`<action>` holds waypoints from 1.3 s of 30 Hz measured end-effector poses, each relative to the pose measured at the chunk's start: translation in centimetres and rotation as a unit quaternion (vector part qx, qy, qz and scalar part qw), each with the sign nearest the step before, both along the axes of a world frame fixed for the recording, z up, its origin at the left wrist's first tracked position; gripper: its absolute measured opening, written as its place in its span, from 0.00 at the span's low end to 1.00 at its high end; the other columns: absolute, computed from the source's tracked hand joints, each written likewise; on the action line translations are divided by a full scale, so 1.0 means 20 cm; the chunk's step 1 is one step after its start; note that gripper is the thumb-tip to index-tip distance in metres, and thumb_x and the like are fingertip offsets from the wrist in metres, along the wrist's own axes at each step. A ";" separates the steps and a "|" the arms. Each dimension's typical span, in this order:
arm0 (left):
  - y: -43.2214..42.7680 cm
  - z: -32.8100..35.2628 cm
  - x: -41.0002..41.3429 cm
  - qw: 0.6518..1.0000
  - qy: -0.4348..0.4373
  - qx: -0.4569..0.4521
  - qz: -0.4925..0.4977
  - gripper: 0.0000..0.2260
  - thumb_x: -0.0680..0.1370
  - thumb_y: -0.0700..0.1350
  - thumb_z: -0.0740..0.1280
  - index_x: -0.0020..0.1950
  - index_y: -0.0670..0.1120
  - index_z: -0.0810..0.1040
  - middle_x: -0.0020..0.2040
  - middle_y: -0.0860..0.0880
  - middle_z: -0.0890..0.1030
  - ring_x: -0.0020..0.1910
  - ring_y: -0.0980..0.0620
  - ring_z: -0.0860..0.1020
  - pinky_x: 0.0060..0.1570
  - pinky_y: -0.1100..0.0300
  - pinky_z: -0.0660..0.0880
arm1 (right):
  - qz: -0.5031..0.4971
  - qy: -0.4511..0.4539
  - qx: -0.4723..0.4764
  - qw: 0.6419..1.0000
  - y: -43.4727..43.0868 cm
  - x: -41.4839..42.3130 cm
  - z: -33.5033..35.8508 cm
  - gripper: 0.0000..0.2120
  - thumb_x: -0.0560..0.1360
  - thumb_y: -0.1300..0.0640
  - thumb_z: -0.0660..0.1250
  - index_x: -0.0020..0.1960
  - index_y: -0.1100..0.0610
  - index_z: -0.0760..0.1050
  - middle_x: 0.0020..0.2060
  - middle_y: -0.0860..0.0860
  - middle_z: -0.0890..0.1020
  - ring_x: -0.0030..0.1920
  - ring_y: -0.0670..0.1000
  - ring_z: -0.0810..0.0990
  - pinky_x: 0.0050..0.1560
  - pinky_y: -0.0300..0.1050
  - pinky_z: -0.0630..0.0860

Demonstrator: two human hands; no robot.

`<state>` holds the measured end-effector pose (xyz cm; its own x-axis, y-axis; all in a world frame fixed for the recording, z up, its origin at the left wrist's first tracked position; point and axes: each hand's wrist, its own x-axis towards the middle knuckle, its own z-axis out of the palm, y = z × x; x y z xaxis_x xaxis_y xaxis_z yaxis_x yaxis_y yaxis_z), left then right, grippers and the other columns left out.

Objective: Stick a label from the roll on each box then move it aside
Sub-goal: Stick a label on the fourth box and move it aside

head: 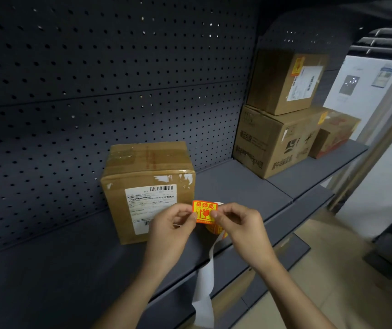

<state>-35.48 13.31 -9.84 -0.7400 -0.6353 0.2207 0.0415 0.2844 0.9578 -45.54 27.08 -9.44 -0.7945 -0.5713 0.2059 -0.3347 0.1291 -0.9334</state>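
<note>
The roll (215, 230) is mostly hiding behind the label (205, 211) and the right hand (237, 224); only a white rim above and an orange-yellow patch below are showing. A white backing strip (205, 281) is hanging down from it past the shelf (237, 184) edge and is running out of view at the bottom. The left hand (173, 224) is covering the lower corner of the white shipping slip on the nearest box (147, 193), and the slip's small print is too blurred to read.

Both hands are holding the label in the air, just in front of that box's right edge and above the shelf front. The left thumb and forefinger are pinching its left edge, the right thumb and forefinger are pinching its right edge, and the other fingers are curling loosely. The label is facing the camera with its printed side nearly upright, its top edge tilting slightly down to the right. It is looking roughly square, so no long axis is standing out.

Three more boxes (273, 141) are sitting stacked well apart at the right end of the shelf, in dim light.
</note>
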 end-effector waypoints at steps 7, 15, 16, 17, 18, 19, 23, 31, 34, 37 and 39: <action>-0.11 0.06 0.11 0.951 -0.037 -0.284 0.115 0.15 0.71 0.57 0.68 0.51 0.49 0.84 0.43 0.57 0.81 0.40 0.58 0.79 0.41 0.59 0.79 | -0.001 0.038 0.003 0.999 -0.04 -0.01 0.04 0.04 0.78 0.53 0.70 0.46 0.50 0.83 0.41 0.46 0.85 0.44 0.48 0.83 0.48 0.50 0.81; -0.33 0.25 0.13 0.815 0.030 -0.545 0.194 0.17 0.74 0.51 0.69 0.57 0.42 0.82 0.60 0.44 0.80 0.66 0.38 0.73 0.66 0.42 0.67 | 0.071 0.017 -0.059 0.996 -0.17 -0.02 0.14 0.04 0.77 0.58 0.71 0.47 0.58 0.84 0.35 0.43 0.81 0.33 0.39 0.75 0.36 0.31 0.69; -0.36 0.28 0.12 0.814 0.006 -0.548 0.192 0.19 0.74 0.53 0.68 0.59 0.43 0.81 0.63 0.44 0.79 0.70 0.38 0.70 0.70 0.39 0.62 | 0.073 0.014 -0.065 0.995 -0.19 -0.03 0.14 0.04 0.77 0.59 0.70 0.47 0.60 0.83 0.33 0.41 0.80 0.31 0.39 0.74 0.34 0.30 0.68; -0.37 0.29 0.10 0.817 -0.024 -0.546 0.185 0.21 0.74 0.56 0.68 0.61 0.44 0.81 0.65 0.44 0.78 0.72 0.38 0.68 0.72 0.38 0.58 | 0.074 0.013 -0.068 0.995 -0.21 -0.03 0.15 0.04 0.77 0.60 0.70 0.47 0.61 0.83 0.31 0.41 0.80 0.30 0.38 0.74 0.33 0.30 0.68; -0.39 0.30 0.09 0.822 -0.058 -0.539 0.176 0.23 0.74 0.59 0.66 0.62 0.46 0.80 0.66 0.45 0.77 0.73 0.40 0.67 0.74 0.37 0.55 | 0.074 0.014 -0.070 0.995 -0.23 -0.03 0.15 0.04 0.77 0.60 0.70 0.48 0.61 0.83 0.31 0.41 0.80 0.30 0.38 0.75 0.34 0.30 0.69; -0.40 0.30 0.08 0.825 -0.091 -0.533 0.165 0.25 0.74 0.62 0.64 0.63 0.47 0.80 0.67 0.47 0.77 0.73 0.42 0.68 0.74 0.36 0.53 | 0.074 0.016 -0.071 0.995 -0.24 -0.03 0.15 0.04 0.77 0.60 0.70 0.48 0.61 0.83 0.33 0.42 0.81 0.31 0.38 0.76 0.35 0.30 0.70; -0.43 0.27 0.06 0.818 -0.141 -0.537 0.154 0.30 0.74 0.71 0.59 0.62 0.50 0.81 0.63 0.51 0.81 0.66 0.48 0.75 0.70 0.42 0.61 | 0.068 0.021 -0.061 0.996 -0.27 -0.04 0.16 0.04 0.77 0.58 0.70 0.48 0.57 0.84 0.39 0.47 0.85 0.40 0.41 0.81 0.43 0.35 0.75; -0.43 0.24 0.02 0.821 -0.109 -0.527 0.190 0.27 0.73 0.72 0.60 0.56 0.53 0.82 0.57 0.54 0.82 0.59 0.49 0.78 0.59 0.48 0.64 | 0.047 0.043 -0.037 0.997 -0.29 -0.06 0.15 0.04 0.78 0.56 0.70 0.48 0.54 0.84 0.42 0.47 0.86 0.47 0.48 0.84 0.54 0.53 0.80; -0.43 0.23 0.01 0.818 -0.105 -0.527 0.204 0.25 0.73 0.71 0.62 0.54 0.53 0.83 0.55 0.54 0.82 0.58 0.48 0.78 0.58 0.48 0.64 | 0.038 0.049 -0.032 0.998 -0.29 -0.06 0.15 0.04 0.77 0.56 0.70 0.48 0.53 0.84 0.42 0.46 0.86 0.46 0.47 0.84 0.54 0.53 0.80; -0.43 0.23 -0.01 0.821 -0.100 -0.520 0.215 0.24 0.72 0.70 0.64 0.53 0.53 0.83 0.53 0.54 0.82 0.56 0.48 0.78 0.57 0.48 0.64 | 0.030 0.054 -0.031 0.998 -0.30 -0.06 0.14 0.04 0.77 0.54 0.71 0.48 0.52 0.84 0.43 0.45 0.86 0.47 0.46 0.84 0.55 0.53 0.80; -0.43 0.23 -0.01 0.824 -0.101 -0.514 0.216 0.24 0.72 0.70 0.64 0.53 0.53 0.83 0.53 0.54 0.82 0.56 0.48 0.78 0.57 0.48 0.63 | 0.018 0.055 -0.030 0.998 -0.30 -0.06 0.13 0.04 0.77 0.53 0.71 0.49 0.52 0.84 0.44 0.45 0.86 0.48 0.45 0.84 0.55 0.53 0.80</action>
